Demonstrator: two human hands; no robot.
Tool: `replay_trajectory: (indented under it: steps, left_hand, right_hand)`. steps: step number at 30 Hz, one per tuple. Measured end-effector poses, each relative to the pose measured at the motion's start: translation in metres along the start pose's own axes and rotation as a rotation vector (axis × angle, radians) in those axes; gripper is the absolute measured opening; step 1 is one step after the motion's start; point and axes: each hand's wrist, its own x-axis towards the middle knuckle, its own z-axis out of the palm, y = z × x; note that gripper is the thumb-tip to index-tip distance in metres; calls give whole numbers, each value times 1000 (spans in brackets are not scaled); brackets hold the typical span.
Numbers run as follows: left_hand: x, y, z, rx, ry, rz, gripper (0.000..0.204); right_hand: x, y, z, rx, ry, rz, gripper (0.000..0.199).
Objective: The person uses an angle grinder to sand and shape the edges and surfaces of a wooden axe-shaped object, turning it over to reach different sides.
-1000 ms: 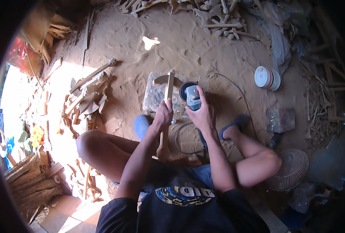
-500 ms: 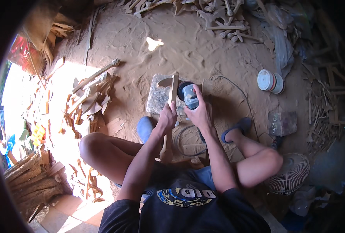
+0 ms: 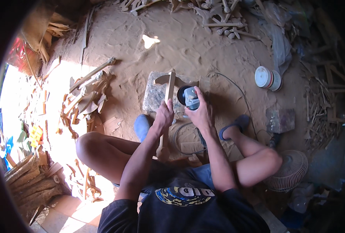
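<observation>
My left hand (image 3: 164, 113) is closed around a long pale wooden piece (image 3: 169, 88). Its far end lies over a stone-like block (image 3: 150, 98), and its knobbed near end points toward my lap. A curved brown wooden piece (image 3: 162, 80) crosses under or meets the far end; I cannot tell whether they are joined. In my right hand (image 3: 201, 113) is a handheld power grinder (image 3: 192, 97) with a translucent bluish body and a round black disc (image 3: 182, 96). The disc faces the wood from the right; contact cannot be made out.
Cut wooden parts (image 3: 88, 93) are heaped at the left, with more wooden pieces (image 3: 225, 24) at the far side. A cable (image 3: 240, 91) curves over the dusty floor. Right of me are a white bucket (image 3: 263, 77), a dark block (image 3: 280, 120) and a fan (image 3: 287, 171).
The grinder has come slightly nearer to me along the wood, so more of the curved piece shows on the right. Both hands keep their grip. The whole view has shifted a little left.
</observation>
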Motion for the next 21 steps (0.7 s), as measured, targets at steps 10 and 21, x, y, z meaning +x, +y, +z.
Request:
replay_trajectory:
  steps: [10, 21]
  left_hand:
    - [3, -10, -1, 9, 78, 63, 42]
    - [3, -8, 17, 75, 12, 189, 37]
  right_hand:
    - [-23, 8, -8, 85, -18, 67, 91]
    - [-6, 18, -22, 14, 133, 55, 92]
